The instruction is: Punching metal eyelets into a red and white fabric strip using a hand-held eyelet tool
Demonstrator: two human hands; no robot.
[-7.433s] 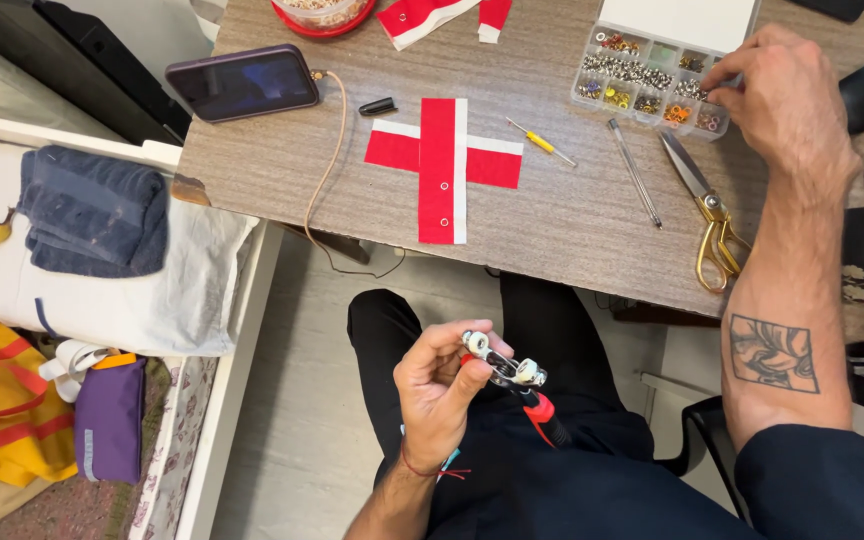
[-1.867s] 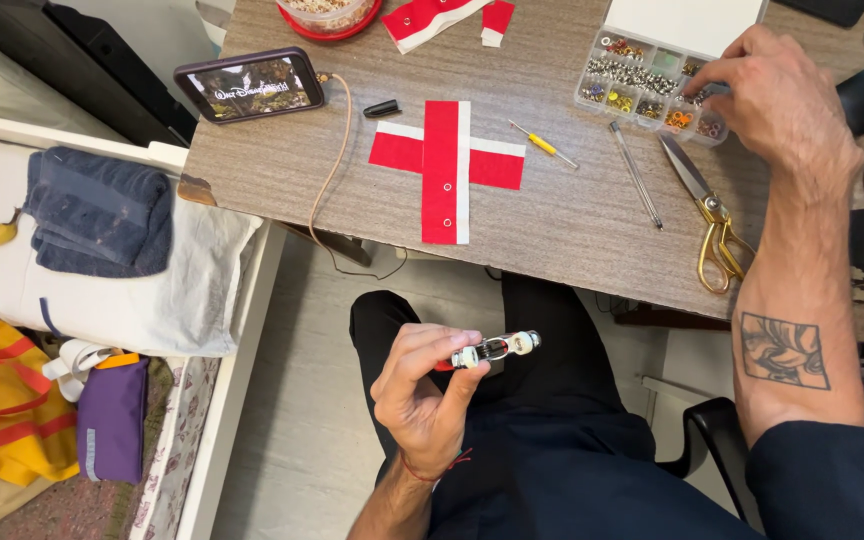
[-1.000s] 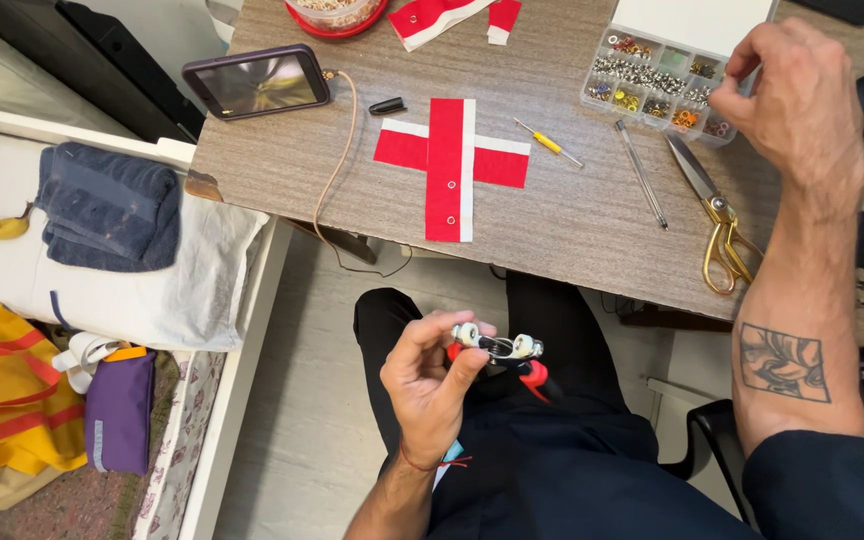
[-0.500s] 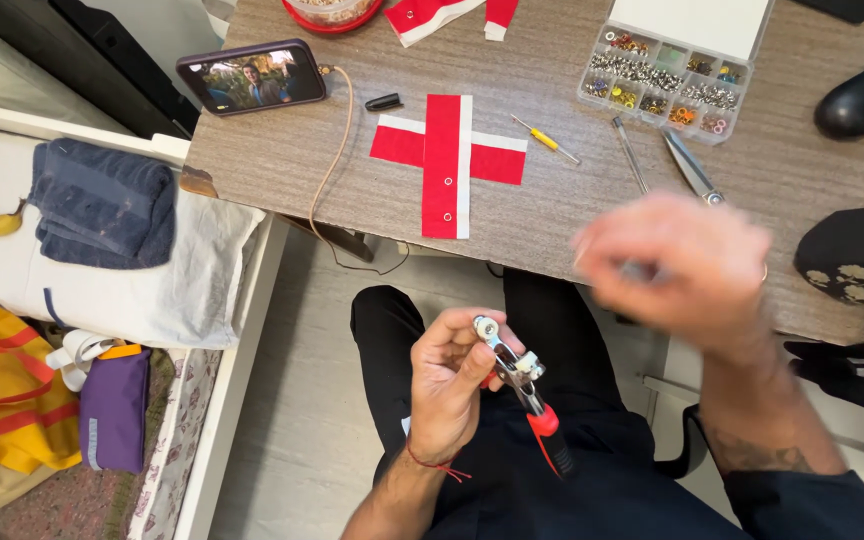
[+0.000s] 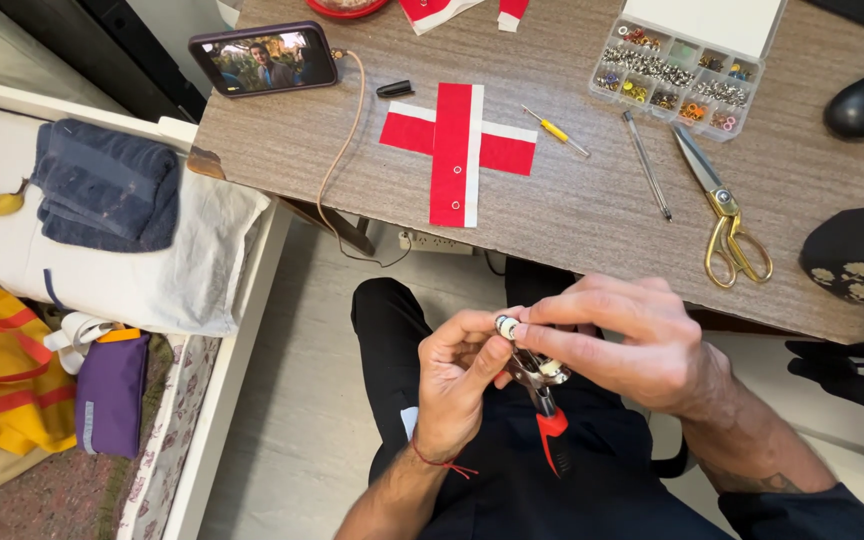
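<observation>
Over my lap, my left hand [image 5: 457,385] grips a pair of metal pliers [image 5: 542,385] with red handles, jaws pointing up and left. My right hand [image 5: 627,340] lies over the tool's head, its fingertips pinching at the round jaw end next to my left thumb. Something small may sit between the fingertips, but it is too tiny to make out. On the wooden table [image 5: 592,210] ahead lies a red and white fabric cross [image 5: 457,150] with small metal eyelets.
On the table: a clear compartment box of small metal parts [image 5: 682,80], gold-handled scissors [image 5: 727,215], a thin metal rod [image 5: 645,165], a yellow screwdriver [image 5: 552,128], a phone [image 5: 264,58] with a cable. A bed with folded towel [image 5: 107,185] stands left.
My right hand left the parts box on the table and came down to the pliers in my lap. My left hand turned the pliers so the jaws point up.
</observation>
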